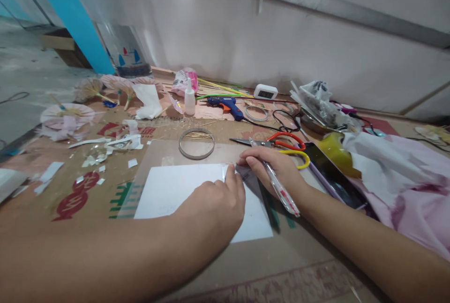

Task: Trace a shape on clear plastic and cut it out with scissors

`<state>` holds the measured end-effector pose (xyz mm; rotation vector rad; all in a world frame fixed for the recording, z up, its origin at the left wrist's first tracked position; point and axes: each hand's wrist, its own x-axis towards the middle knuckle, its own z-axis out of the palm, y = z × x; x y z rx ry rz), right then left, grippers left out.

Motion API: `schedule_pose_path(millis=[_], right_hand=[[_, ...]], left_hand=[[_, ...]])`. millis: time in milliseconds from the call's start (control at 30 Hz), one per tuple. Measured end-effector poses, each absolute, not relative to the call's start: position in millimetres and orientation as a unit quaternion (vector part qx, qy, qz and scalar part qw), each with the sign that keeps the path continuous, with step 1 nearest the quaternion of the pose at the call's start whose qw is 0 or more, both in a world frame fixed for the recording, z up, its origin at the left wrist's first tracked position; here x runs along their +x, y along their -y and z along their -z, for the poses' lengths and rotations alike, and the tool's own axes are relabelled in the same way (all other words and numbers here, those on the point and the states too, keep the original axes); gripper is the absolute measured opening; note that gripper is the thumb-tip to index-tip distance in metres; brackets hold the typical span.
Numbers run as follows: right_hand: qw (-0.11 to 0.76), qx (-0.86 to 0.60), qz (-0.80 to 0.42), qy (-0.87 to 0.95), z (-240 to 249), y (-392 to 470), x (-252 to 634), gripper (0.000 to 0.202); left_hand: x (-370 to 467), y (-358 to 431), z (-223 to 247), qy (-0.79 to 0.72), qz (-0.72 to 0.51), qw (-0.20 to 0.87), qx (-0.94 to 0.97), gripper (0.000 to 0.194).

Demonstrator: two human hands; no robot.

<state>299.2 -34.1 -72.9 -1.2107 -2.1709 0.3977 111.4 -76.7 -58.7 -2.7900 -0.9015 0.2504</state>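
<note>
A white sheet of paper (pixel 168 185) lies on a clear plastic sheet over the cardboard. My left hand (pixel 218 204) presses on it, fingers bent and close together, by a small clear strip (pixel 224 171) near the paper's far edge; what lies under the fingertips is hidden. My right hand (pixel 272 167) is closed around a clear pen (pixel 283 193) with a red part inside, which leans back across the hand. Its fingertips touch the paper's far edge, close to my left index finger. Just beyond lie scissors (pixel 286 140) with red and yellow handles.
A bamboo ring (pixel 197 143) lies beyond the paper. Farther back are a blue glue gun (pixel 227 106), a small bottle (pixel 190 98) and a white digital clock (pixel 265 92). Small paper umbrellas (pixel 68 115) and paper scraps (pixel 123 142) lie left; a phone (pixel 330 174) and pink cloth (pixel 415 181) right.
</note>
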Motion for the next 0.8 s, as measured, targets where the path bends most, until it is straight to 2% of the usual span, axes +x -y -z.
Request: schedule_pose_path(millis=[200,800], right_hand=[[0.295,-0.439,-0.133,0.838,72.0,35.2,298.8,0.019],[0.287,-0.416,-0.1,0.857,71.3,35.1,296.8,0.018]], left_hand=[[111.8,75.3,56.1,0.307,-0.094,0.087,-0.943,0.059],[111.6,78.2,60.7,0.313,-0.065,0.136,-0.938,0.057]])
